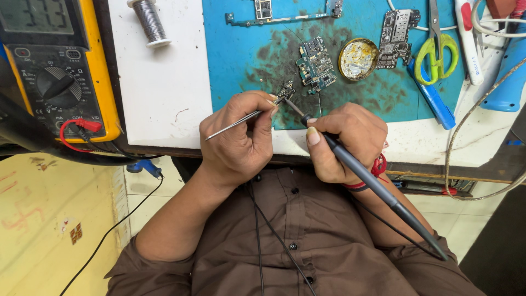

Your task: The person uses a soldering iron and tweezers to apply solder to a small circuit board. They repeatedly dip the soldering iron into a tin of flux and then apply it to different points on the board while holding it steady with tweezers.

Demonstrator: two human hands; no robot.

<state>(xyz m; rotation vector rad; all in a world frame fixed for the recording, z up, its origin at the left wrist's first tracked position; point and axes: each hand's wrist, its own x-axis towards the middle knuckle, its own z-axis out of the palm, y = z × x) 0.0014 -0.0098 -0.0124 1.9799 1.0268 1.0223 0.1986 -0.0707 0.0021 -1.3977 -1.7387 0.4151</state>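
Hands close together: left hand (pixel 241 137) pinches tweezers (pixel 235 121) on a tiny circuit board (pixel 285 90) w/ right hand (pixel 342 140) gripping soldering iron (pixel 372 183), tip beside it, on blue mat (pixel 241 49).

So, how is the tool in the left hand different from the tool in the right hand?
The tweezers in the left hand are thin, bare silver metal, while the soldering iron in the right hand is thick and dark grey. The tweezers have no cable; the soldering iron trails a black cord. Both tips meet at the small circuit board.
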